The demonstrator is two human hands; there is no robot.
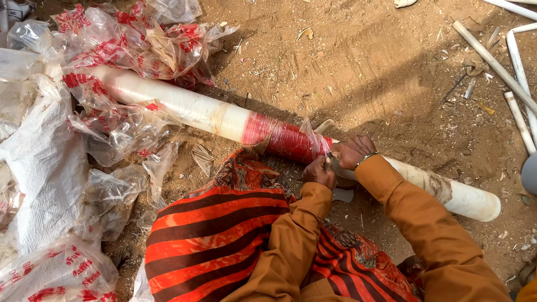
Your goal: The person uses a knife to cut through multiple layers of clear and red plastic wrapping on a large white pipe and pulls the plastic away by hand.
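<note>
Striped cloth (pixel 218 235) — hands (pixel 335 162) on wrapped pipe (pixel 279 134)

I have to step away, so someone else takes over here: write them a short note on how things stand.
Left hand and right hand both grip the edge of the red wrap on the white pipe, which lies on the dirt. The pipe end near the hands is bare; the far end is under loose plastic. The red band and clear film beyond it remain on. Thin pipes lie to the right.
</note>
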